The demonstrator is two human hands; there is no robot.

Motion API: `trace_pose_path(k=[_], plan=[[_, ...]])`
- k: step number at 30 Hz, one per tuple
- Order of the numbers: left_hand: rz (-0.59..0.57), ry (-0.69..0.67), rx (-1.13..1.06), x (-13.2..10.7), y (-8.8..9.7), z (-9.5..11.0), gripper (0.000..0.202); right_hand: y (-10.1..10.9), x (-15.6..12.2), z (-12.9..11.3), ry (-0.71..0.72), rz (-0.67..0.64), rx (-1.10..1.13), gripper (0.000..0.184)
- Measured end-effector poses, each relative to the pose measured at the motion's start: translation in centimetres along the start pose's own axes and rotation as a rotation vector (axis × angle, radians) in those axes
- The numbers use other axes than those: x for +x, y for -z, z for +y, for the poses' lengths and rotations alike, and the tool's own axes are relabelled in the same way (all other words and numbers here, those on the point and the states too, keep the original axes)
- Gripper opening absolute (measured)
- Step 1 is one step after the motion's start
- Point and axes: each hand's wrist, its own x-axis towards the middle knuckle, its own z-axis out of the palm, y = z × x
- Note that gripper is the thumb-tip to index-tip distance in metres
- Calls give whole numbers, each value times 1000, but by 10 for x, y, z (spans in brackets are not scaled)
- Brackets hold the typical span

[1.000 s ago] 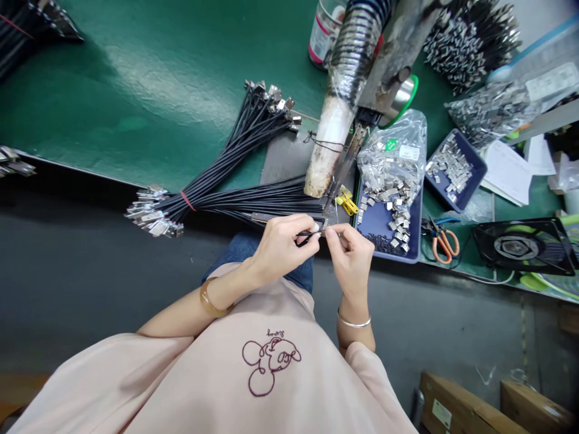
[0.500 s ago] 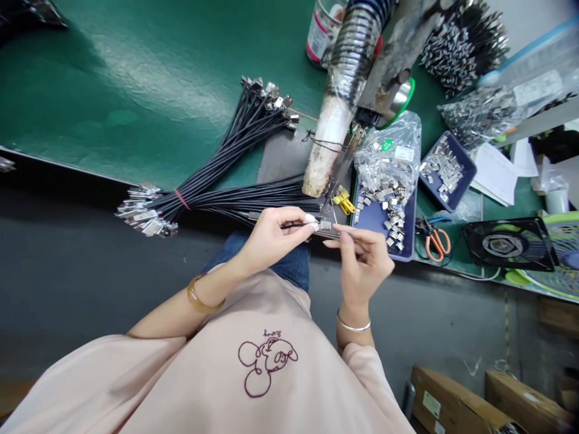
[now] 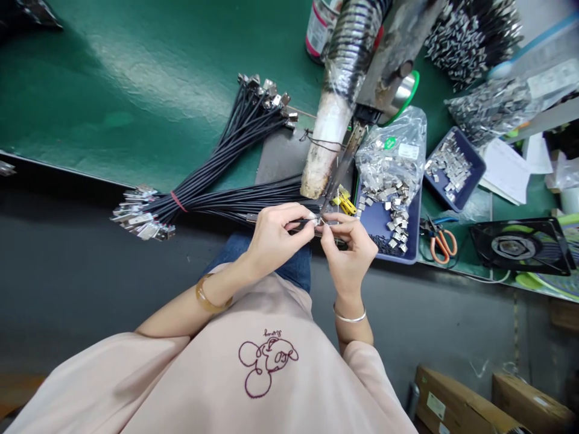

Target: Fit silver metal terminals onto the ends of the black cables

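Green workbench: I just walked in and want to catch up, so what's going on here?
The person's left hand pinches a thin black cable, and the right hand meets it at the fingertips; the small part between them is mostly hidden. A bundle of black cables, tied with a red band, lies across the green workbench. A blue plastic tray of silver metal pieces sits to the right.

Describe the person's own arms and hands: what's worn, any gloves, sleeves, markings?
Left hand and right hand are ungloved. Left wrist: broad amber-coloured bangle, smooth and rounded. Right wrist: thin, shiny silver-coloured bracelet. Loose pale-pink fabric sleeves leave the forearms bare. No sleeve markings visible.
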Motion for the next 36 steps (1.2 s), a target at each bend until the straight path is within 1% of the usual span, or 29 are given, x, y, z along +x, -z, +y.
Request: trace_pose_path(k=[6, 11, 17, 21, 26, 29, 32, 33, 34, 36], plan=[[38, -37, 57, 1, -1, 2, 11, 0, 2, 2, -8, -6, -10, 9], [56, -46, 51, 1, -2, 4, 10, 2, 6, 0, 39, -9, -82, 8], [39, 33, -6, 1, -2, 5, 9, 5, 7, -2, 93, -26, -114, 10], [-9, 103, -28, -1, -2, 5, 10, 8, 3, -2, 121, -59, -141, 11], [-27, 136, -47, -2, -4, 4, 10, 8, 2, -4, 142, -58, -193, 11], [-39, 155, -66, -3, -3, 4, 9, 10, 3, -4, 134, -82, -172, 10], [-62, 164, -79, -5, -1, 4, 9, 19, -1, -5, 78, -103, -155, 6], [-80, 161, -79, -7, 0, 4, 9, 24, -4, -7, 77, -68, -177, 5], [-115, 152, -73, -9, 2, 4, 10, 31, -8, -9, 104, 0, -210, 3], [-229, 113, -45, -15, 6, 2, 11, 46, -15, -15, 210, 229, -285, 4]])
